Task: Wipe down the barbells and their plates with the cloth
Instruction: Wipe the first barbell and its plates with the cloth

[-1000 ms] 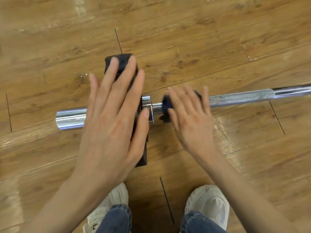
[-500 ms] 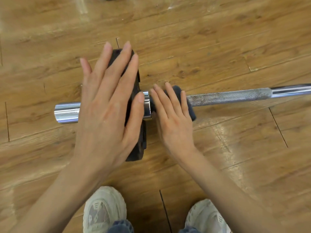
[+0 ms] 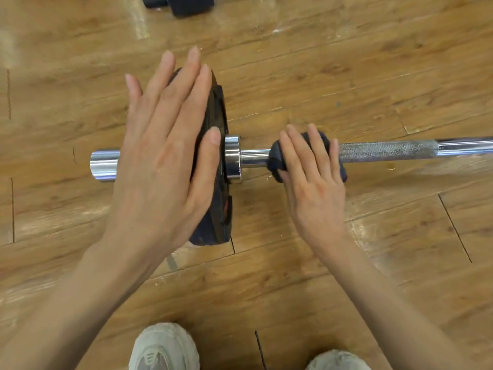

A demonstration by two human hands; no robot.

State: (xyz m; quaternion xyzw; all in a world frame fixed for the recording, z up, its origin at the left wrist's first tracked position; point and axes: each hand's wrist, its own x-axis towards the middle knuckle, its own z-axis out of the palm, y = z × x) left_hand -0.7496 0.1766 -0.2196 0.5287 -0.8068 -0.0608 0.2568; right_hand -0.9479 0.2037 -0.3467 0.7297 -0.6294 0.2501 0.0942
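A chrome barbell [image 3: 386,150] lies across the wooden floor, its sleeve end [image 3: 104,164] at the left. One black plate [image 3: 218,182] sits on the sleeve against the collar [image 3: 232,158]. My left hand [image 3: 162,156] lies flat on the plate's outer face, fingers straight and pointing away from me. My right hand [image 3: 312,177] presses a dark cloth [image 3: 276,158] onto the bar just right of the collar, fingers laid straight over it. The thumb is hidden under the hand.
Black weights [image 3: 184,4] lie on the floor at the top edge. My two pale shoes [image 3: 165,348] stand just below the bar. The knurled part of the bar runs off to the right edge.
My right hand and the cloth have slid right along the bar, away from the collar, baring a short stretch of chrome. My left hand stays flat on the plate.
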